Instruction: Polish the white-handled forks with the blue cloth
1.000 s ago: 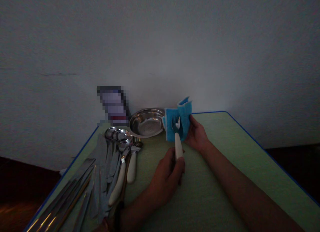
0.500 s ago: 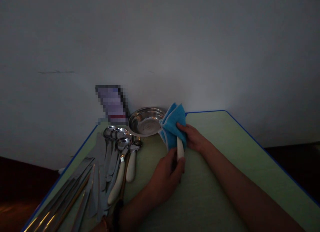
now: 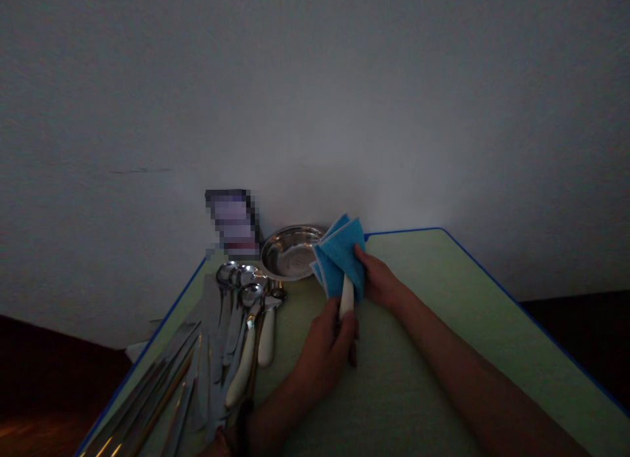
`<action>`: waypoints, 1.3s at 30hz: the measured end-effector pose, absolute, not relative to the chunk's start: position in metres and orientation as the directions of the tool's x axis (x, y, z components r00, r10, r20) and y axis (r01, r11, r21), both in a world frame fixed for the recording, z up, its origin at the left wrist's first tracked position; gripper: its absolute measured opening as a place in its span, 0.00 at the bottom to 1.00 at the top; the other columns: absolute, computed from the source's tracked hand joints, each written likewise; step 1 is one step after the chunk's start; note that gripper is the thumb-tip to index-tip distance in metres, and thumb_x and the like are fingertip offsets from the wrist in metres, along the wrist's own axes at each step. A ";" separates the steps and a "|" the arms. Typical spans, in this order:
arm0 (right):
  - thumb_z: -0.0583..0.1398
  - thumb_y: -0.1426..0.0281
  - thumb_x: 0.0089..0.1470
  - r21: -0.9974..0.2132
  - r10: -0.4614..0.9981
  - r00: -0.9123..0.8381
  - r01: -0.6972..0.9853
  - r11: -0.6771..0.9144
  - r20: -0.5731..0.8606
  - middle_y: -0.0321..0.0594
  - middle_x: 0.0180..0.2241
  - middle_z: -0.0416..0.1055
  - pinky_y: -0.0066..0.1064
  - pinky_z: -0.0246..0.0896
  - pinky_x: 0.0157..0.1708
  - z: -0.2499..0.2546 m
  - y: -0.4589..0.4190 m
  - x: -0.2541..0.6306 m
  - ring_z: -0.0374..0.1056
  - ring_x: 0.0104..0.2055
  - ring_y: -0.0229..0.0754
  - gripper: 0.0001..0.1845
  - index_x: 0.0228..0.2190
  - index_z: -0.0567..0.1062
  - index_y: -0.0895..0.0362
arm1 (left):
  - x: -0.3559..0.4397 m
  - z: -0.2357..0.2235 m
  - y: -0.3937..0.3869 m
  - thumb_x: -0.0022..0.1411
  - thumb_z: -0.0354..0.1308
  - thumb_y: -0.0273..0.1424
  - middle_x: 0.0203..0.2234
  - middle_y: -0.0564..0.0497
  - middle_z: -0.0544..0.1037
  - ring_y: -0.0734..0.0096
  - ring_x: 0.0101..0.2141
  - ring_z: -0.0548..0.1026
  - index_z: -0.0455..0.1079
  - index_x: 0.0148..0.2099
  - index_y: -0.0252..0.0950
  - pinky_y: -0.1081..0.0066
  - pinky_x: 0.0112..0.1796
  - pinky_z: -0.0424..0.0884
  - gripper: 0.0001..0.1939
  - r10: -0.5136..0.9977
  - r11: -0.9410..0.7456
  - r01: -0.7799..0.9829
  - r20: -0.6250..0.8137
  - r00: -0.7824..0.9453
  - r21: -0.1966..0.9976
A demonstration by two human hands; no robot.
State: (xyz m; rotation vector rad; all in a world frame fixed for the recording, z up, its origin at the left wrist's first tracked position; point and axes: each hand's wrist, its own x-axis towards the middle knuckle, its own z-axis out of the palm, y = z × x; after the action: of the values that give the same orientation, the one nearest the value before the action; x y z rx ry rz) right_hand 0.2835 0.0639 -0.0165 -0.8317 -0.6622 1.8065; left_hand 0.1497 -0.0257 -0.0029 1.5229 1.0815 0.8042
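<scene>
My left hand [image 3: 327, 348] is closed round the white handle of a fork [image 3: 346, 299], holding it upright over the green table [image 3: 443, 326]. My right hand [image 3: 378, 280] pinches a folded blue cloth [image 3: 339, 257] round the fork's head, which is hidden inside the cloth. Just behind the cloth sits a round steel bowl [image 3: 290, 250].
To the left lie several spoons [image 3: 241, 280] with white handles [image 3: 266, 335] and a row of steel knives and other cutlery [image 3: 182, 385] near the table's blue left edge. A blurred-out object [image 3: 233, 224] stands by the wall behind them.
The cloth was open with the fork's tines showing; my right hand has folded it over the tines and now grips them through it. The view has shifted slightly.
</scene>
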 end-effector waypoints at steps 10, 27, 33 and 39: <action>0.46 0.60 0.58 -0.532 0.894 -0.446 -0.745 -0.402 -0.051 0.37 0.31 0.77 0.38 0.56 0.50 0.022 0.052 0.306 0.71 0.38 0.40 0.21 0.33 0.74 0.57 | 0.152 0.026 -0.039 0.63 0.41 0.37 0.18 0.60 0.63 0.81 0.12 0.61 0.58 0.40 0.36 0.81 0.11 0.59 0.11 0.928 -0.010 0.024 0.001 0.373 1.000; 0.61 0.58 0.45 -0.880 0.867 -0.486 -0.454 -0.141 0.112 0.33 0.20 0.69 0.28 0.63 0.24 0.063 0.035 0.303 0.65 0.20 0.34 0.16 0.27 0.71 0.59 | 0.108 0.135 -0.011 0.63 0.39 0.47 0.13 0.53 0.71 0.75 0.15 0.69 0.66 0.27 0.33 0.77 0.18 0.61 0.26 0.878 -0.123 0.447 -0.113 0.465 0.886; 0.60 0.58 0.47 -0.995 0.774 -0.628 -0.098 0.029 0.084 0.34 0.25 0.70 0.22 0.60 0.24 0.079 0.027 0.325 0.64 0.22 0.30 0.17 0.30 0.72 0.60 | 0.116 0.163 0.002 0.64 0.39 0.43 0.20 0.53 0.71 0.74 0.21 0.70 0.66 0.32 0.34 0.75 0.23 0.63 0.21 0.939 -0.333 0.543 0.222 0.261 0.771; 0.55 0.58 0.52 -0.914 0.690 -0.722 0.250 0.320 0.044 0.38 0.32 0.70 0.26 0.61 0.30 0.111 0.010 0.333 0.65 0.31 0.35 0.16 0.35 0.71 0.58 | 0.126 0.158 -0.007 0.62 0.45 0.38 0.22 0.55 0.71 0.73 0.23 0.69 0.66 0.31 0.36 0.75 0.24 0.60 0.14 0.848 -0.529 0.706 0.269 0.456 0.472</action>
State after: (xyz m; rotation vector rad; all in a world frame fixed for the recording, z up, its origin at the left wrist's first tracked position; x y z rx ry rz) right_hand 0.3328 0.0098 0.1105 -0.8312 -2.1624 1.3811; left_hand 0.1255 -0.0066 0.1578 2.4172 1.3302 0.6946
